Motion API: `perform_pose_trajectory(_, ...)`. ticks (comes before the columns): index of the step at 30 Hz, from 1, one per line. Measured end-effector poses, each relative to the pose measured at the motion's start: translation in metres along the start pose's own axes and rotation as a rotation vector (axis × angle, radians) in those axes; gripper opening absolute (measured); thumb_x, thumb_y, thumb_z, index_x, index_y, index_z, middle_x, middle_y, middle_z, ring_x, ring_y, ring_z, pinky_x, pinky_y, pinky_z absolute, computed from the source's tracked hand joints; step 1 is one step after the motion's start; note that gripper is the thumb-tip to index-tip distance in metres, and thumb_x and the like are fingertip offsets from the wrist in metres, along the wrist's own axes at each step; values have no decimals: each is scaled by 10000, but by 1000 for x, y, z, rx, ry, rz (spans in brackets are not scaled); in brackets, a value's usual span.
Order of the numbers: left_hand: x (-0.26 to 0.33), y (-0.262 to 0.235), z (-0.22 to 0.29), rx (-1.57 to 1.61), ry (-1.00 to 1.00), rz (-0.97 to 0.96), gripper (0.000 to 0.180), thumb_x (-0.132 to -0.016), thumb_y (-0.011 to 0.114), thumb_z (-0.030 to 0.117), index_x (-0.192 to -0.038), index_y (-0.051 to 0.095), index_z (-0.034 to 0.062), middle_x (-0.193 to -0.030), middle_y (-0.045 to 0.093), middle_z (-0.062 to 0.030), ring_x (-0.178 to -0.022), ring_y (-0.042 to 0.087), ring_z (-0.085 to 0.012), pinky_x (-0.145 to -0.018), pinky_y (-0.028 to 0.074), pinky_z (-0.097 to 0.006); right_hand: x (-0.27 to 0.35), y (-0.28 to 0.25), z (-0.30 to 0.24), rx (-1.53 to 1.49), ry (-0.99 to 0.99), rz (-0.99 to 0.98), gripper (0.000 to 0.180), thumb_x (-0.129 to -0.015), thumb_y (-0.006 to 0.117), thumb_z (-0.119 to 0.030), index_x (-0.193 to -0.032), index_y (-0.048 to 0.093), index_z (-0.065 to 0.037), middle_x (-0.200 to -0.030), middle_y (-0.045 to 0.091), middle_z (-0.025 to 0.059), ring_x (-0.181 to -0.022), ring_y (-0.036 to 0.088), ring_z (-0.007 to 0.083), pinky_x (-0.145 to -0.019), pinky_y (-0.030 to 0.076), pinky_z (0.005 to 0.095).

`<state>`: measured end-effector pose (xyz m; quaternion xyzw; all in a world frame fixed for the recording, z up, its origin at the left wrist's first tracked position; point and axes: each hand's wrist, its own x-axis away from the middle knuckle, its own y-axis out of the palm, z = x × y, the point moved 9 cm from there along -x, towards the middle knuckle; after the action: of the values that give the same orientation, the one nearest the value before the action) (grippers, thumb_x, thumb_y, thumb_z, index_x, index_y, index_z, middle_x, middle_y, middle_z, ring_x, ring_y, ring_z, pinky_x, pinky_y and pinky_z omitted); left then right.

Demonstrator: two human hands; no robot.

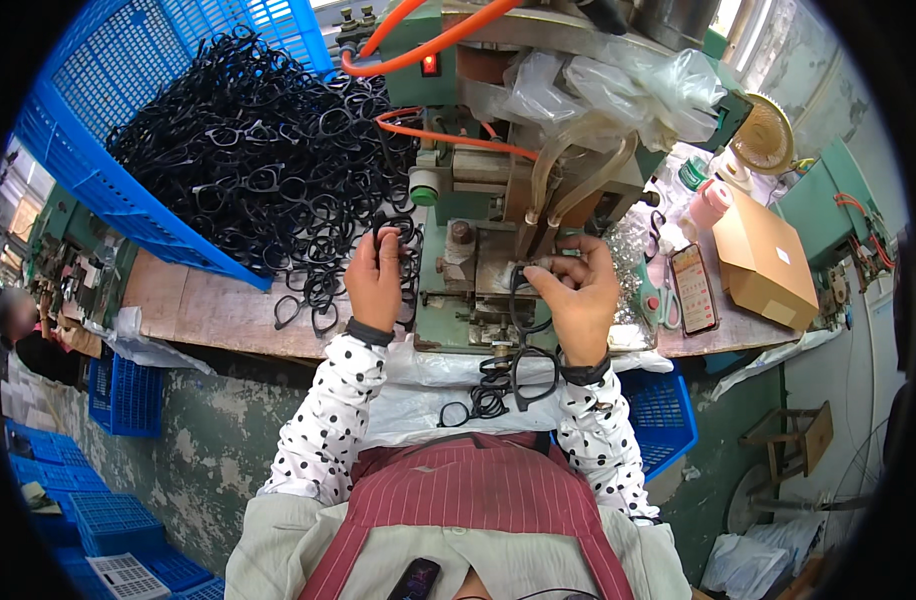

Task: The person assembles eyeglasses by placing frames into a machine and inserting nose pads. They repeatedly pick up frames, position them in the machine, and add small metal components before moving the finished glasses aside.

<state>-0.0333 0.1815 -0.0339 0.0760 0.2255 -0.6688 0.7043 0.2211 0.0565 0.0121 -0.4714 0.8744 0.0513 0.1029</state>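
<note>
My left hand (pixel 376 284) is at the right edge of a big heap of black eyeglass frames (pixel 278 170). Its thumb and fingers close on one dark frame (pixel 391 222), partly hidden by the fingers. At the front of a green bench machine (pixel 446 325), my right hand (pixel 586 305) pinches another black eyeglass frame (pixel 516 378) by its upper end. That frame hangs down past the machine's front edge, with its lower lens ring showing. Below it, several more frames (pixel 490 400) lie on white plastic sheeting over my lap.
A tipped blue crate (pixel 138 205) backs the heap. Orange hoses (pixel 433 60) arch over the machine. To the right are scissors (pixel 660 305), a phone (pixel 693 290), a cardboard box (pixel 763 260), a pink bottle (pixel 710 203) and a small fan (pixel 764 135). A blue basket (pixel 668 420) stands below the table.
</note>
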Motion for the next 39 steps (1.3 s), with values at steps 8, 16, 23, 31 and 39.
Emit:
perform_pose_trajectory(8, 77, 27, 162, -44, 1043, -272, 261, -928, 576, 120, -1165, 590, 13, -1053, 647, -144, -934, 637, -286, -847, 496, -440, 0, 11, 3, -207, -79, 53, 477, -753, 753, 7, -1139, 472, 5, -858, 659, 92, -713, 591, 86, -629, 464, 215)
perform_pose_trajectory(16, 106, 80, 152, 67, 1091, -642, 446, -792, 696, 80, -1217, 581, 4, -1158, 625, -163, -1027, 632, -313, -919, 513, -465, -18, -87, 23, 866, -332, 484, 366, -744, 775, -199, -1071, 632, -116, -927, 698, 68, -863, 622, 284, -774, 469, 411)
perform_pose_trajectory(23, 107, 84, 145, 60, 1069, -668, 445, -795, 677, 68, -1227, 578, 34, -1199, 603, -142, -1044, 615, -305, -942, 505, -463, -8, -102, 72, 1277, -311, 215, 229, -727, 767, -264, -924, 705, -165, -1102, 646, 5, -1078, 532, 288, -899, 384, 449)
perform_pose_trajectory(31, 110, 80, 149, -34, 1121, -611, 389, -875, 631, 241, -1233, 591, 94, -1237, 588, -110, -1081, 598, -267, -992, 443, -472, -9, -117, 85, 991, -282, 365, 89, -805, 689, -208, -859, 682, -139, -929, 670, 31, -913, 581, 254, -806, 413, 408)
perform_pose_trajectory(39, 9, 14, 38, -211, 477, 99, 184, -902, 576, 130, -1039, 589, 9, -1030, 556, -145, -949, 525, -314, -852, 422, -405, 2, -116, 73, 794, -321, 417, 48, -850, 654, -121, -869, 653, -77, -766, 657, 91, -682, 612, 275, -612, 470, 376)
